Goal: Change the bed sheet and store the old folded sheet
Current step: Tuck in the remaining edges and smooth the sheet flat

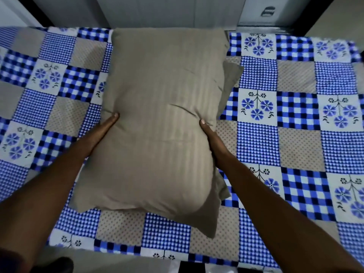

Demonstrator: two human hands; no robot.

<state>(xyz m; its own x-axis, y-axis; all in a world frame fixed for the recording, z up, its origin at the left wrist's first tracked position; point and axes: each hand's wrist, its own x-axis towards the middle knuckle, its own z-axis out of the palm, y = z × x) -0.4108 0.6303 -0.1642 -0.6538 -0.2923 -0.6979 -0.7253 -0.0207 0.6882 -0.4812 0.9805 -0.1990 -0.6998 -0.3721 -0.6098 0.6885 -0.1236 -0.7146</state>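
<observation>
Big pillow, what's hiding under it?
Under the big pillow, another beige pillow seems to peek out on the right, on the blue checked sheet. Most of it and the sheet below are covered, so I can't see anything else there.

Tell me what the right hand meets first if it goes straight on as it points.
Probably the pillow: the right hand holds its side and points into it; its fingers are hidden.

L arm (49, 184): bare up to frame edge, from what I see.
R arm (275, 198): bare too, up to frame edge.
L hand (98, 134): bare; thumb nail cut short.
R hand (214, 142): bare; thumb nail short as well.
</observation>
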